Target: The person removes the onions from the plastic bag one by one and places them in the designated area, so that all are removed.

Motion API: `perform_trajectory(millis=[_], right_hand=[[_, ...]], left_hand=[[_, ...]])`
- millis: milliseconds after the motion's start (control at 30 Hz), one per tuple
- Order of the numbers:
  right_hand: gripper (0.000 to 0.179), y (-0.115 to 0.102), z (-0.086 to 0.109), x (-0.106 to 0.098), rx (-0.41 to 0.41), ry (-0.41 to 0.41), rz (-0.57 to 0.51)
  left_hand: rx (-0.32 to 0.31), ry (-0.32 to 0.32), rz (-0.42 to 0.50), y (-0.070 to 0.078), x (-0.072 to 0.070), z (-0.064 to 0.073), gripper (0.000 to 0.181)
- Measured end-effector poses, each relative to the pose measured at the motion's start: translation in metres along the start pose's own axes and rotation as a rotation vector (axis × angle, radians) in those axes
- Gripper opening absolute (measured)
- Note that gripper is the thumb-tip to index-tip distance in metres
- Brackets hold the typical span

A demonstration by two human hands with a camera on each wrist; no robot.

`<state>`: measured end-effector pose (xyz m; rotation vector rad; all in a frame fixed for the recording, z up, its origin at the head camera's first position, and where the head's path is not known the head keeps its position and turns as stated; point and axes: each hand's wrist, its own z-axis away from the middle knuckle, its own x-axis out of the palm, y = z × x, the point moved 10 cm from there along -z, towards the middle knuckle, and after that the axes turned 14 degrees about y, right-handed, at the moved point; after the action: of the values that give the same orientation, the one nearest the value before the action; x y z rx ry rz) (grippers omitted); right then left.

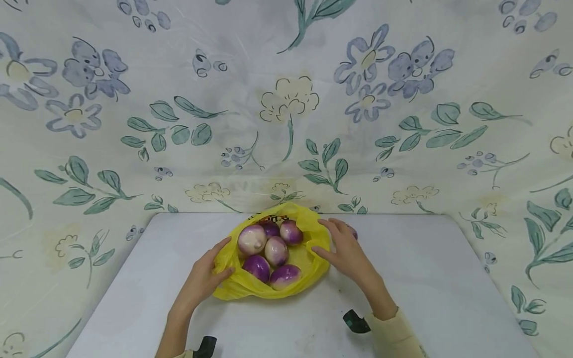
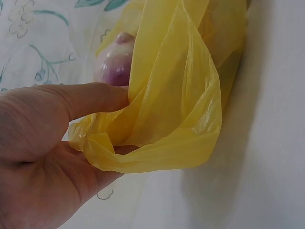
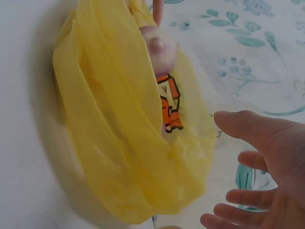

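Observation:
A yellow plastic bag (image 1: 313, 271) stands with its mouth spread wide on the table. Inside lie several shiny purple-and-white onions (image 1: 276, 251); one onion (image 2: 116, 62) shows above the bag's edge in the left wrist view, and another onion (image 3: 159, 50) in the right wrist view. At the bag's left side is my left hand (image 1: 203, 276), its straight thumb touching the plastic and its fingers partly hidden behind the folded rim. My right hand (image 1: 351, 253) is at the right side, thumb and fingers spread; the right wrist view shows nothing between them.
Behind my right hand, a purple onion (image 1: 352, 231) lies on the white table (image 1: 425, 278), mostly hidden. A flowered cloth (image 1: 286, 149) rises behind the table's far edge. Dark wrist-camera mounts (image 1: 356, 321) sit at both wrists.

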<state>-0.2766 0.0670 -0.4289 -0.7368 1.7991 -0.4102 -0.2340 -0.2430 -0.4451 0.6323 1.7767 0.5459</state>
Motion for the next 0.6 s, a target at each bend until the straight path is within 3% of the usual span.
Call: perform_trajectory(millis=[600], right_hand=[[0.067, -0.021, 0.007, 0.019, -0.008, -0.06, -0.05]], left_hand=[[0.011, 0.003, 0.003, 0.001, 0.0, 0.0, 0.071]])
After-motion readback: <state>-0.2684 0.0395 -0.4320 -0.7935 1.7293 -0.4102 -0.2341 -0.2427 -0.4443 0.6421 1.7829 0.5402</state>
